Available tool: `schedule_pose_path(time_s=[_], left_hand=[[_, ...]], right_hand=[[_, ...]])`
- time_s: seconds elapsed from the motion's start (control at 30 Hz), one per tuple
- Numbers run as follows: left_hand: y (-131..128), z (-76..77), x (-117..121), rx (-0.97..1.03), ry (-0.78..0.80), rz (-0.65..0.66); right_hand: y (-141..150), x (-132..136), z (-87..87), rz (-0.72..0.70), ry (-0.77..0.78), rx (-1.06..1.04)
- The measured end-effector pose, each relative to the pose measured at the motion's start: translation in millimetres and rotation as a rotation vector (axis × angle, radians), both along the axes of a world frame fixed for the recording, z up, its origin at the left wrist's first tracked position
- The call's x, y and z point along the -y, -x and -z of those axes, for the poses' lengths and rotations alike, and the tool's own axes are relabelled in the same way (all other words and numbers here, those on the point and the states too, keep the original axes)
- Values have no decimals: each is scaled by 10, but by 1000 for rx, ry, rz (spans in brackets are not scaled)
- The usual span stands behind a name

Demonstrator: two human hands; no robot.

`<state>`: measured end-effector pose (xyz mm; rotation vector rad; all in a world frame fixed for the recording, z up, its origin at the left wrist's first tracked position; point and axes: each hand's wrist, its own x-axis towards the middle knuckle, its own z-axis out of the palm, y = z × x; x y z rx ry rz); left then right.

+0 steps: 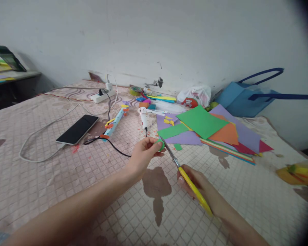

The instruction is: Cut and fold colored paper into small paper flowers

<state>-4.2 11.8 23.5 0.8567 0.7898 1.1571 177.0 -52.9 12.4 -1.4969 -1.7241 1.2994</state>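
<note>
Between the thumb and fingers of my left hand [146,150] is a small green paper piece [160,145] with a rounded edge. My right hand [195,182] is closed round the yellow handles of a pair of scissors [184,176]. Their metal blades point up and left, with the tips right at the green piece; whether they touch it I cannot tell. Just beyond, a green scrap [177,147] lies on the cloth beside a green paper strip [173,131] and a purple sheet [184,139].
Coloured sheets [202,121] are piled at the right, before a blue bag [243,99]. A white glue gun [143,118] lies at the centre. To the left are a light-blue decorated strip [114,123], a charging phone [77,129], a power strip [102,96] and loose cables.
</note>
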Motion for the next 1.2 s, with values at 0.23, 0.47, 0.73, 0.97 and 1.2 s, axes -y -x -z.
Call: schedule_pose_path(time_s=[0.23, 0.47, 0.73, 0.97, 1.2], left_hand=[[-62, 6, 114, -173, 0, 46], [-180, 137, 245, -229, -7, 153], [-213, 167, 256, -227, 63, 203], [-186, 187, 244, -230, 106, 285], [-165, 156, 220, -212, 107, 226]], right_hand=[[34, -67, 74, 128, 8, -235], [107, -131, 79, 261, -156, -311], [141, -121, 74, 305, -149, -354], [54, -165, 99, 347, -156, -392], [47, -156, 139, 351, -191, -372]])
